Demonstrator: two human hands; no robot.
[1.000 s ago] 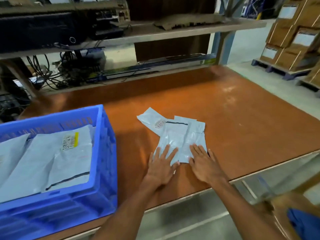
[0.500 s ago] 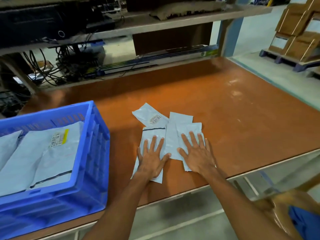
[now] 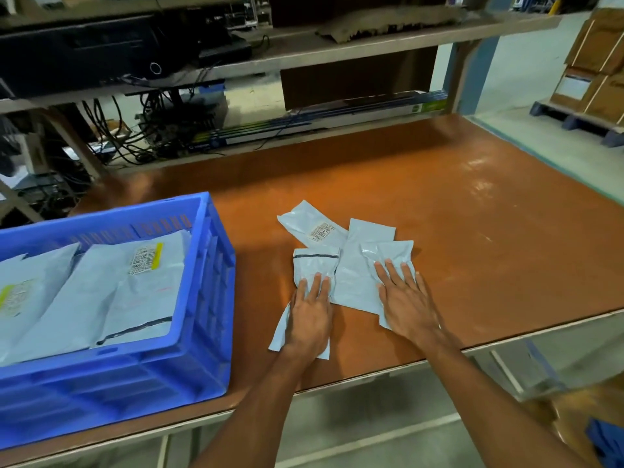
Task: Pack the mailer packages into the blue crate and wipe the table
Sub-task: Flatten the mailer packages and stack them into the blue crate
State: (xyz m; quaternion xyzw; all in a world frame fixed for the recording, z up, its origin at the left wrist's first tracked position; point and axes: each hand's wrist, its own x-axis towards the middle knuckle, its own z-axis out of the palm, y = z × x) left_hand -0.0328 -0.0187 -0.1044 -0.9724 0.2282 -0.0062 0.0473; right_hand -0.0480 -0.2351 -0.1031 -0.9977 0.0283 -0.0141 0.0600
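Several small grey mailer packages (image 3: pixel 351 265) lie overlapped on the orange table (image 3: pixel 472 238), near its front edge. My left hand (image 3: pixel 309 315) rests flat on the leftmost mailer (image 3: pixel 314 265), fingers spread. My right hand (image 3: pixel 403 300) lies flat on the rightmost mailer (image 3: pixel 393 253), fingers apart. Neither hand grips anything. A mailer with a barcode label (image 3: pixel 312 224) sticks out at the back of the pile. The blue crate (image 3: pixel 206 298) stands at the left on the table and holds larger grey mailers (image 3: pixel 118 292).
A shelf (image 3: pixel 337 45) with dark equipment and cables runs along the back of the table. Cardboard boxes (image 3: pixel 597 62) sit on pallets at the far right. A blue cloth (image 3: pixel 607 444) shows at the lower right, below the table edge.
Both hands slid apart over the pile: the left hand dragged one mailer toward the front edge and left, and the right hand moved up onto the right mailer.
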